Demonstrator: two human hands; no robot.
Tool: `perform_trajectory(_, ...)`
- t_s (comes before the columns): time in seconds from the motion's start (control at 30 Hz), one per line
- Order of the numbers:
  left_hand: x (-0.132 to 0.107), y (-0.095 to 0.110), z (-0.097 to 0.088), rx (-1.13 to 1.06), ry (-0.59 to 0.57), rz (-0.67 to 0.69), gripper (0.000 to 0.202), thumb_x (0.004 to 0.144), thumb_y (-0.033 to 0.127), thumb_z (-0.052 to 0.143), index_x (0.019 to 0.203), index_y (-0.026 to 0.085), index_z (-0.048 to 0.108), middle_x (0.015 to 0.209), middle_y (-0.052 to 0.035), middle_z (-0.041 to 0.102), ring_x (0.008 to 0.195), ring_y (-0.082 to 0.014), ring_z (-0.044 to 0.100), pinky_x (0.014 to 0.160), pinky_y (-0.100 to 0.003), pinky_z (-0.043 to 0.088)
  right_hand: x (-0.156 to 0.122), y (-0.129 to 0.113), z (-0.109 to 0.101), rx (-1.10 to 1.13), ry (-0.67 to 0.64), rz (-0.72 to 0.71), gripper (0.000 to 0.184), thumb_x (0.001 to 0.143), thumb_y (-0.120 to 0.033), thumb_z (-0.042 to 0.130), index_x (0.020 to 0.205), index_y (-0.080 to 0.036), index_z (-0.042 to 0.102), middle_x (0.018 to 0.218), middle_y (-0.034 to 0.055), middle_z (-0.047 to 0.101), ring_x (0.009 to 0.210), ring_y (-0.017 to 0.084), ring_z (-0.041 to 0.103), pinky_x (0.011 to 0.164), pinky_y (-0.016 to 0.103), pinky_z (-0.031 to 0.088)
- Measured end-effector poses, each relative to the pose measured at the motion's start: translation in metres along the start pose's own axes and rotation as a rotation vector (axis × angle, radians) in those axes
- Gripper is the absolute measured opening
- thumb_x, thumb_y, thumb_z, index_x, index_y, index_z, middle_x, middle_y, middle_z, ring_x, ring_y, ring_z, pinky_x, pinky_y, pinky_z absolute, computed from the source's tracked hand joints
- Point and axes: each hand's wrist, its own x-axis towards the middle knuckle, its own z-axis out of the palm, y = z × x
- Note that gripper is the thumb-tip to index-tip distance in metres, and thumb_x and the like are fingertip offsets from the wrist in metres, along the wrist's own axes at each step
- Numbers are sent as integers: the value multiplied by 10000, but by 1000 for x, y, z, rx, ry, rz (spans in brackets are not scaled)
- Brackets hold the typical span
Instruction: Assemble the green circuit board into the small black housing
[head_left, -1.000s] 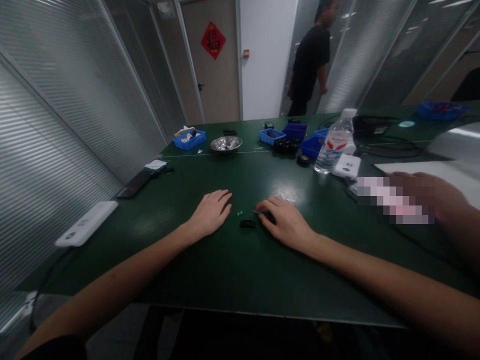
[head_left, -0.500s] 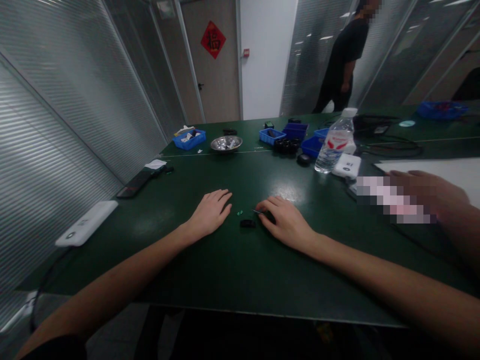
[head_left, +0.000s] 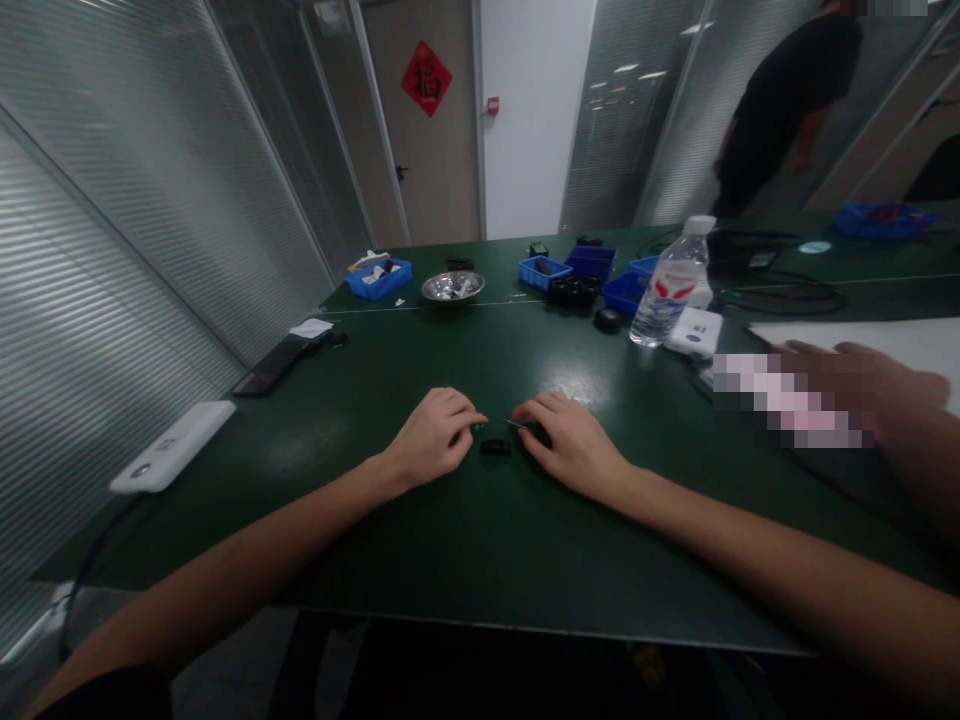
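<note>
My left hand (head_left: 436, 432) rests on the green table, its index finger stretched over tiny green pieces (head_left: 480, 427) and its thumb a little apart. The fingers partly cover these pieces, and I see nothing held in them. Between the thumb and fingers of my right hand (head_left: 571, 440) is a thin pointed metal tool (head_left: 516, 424), its tip directed left toward the green pieces. Most of the tool is hidden by the hand. A small black plastic part (head_left: 495, 447) lies between my hands, just nearer to me than the tool tip.
A water bottle (head_left: 670, 285) stands at right behind a co-worker's hand (head_left: 892, 385). Farther back are a metal bowl (head_left: 453, 288), a blue basket (head_left: 380, 281) and a blue bin (head_left: 622, 294). A white power bank-like box (head_left: 172, 448) lies left. A person (head_left: 787, 95) is behind the table.
My left hand has shifted slightly right, its fingers curling and the index finger coming over the green pieces. My right hand stays put. The person behind has moved right.
</note>
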Motion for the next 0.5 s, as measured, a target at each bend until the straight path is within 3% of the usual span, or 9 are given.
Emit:
perform_trajectory(0.3,2,13,-4,-85,-122,53,411,957,116,476,1310,221,658,1223,-85,642,1168,-250,540,1023,-439,441,0,1,1,5,4,-4,152,963,-228,584,1102,-224,645,1043,64,652,974,235,571,866,387,462)
perform_trajectory(0.5,2,14,-4,-152,-70,-5,386,993,127,438,1318,204,631,1227,-84,644,1159,-235,548,1026,-414,456,0,-1,0,2,7,-4,148,967,-233,581,1099,-228,648,1033,58,652,958,230,572,850,385,462)
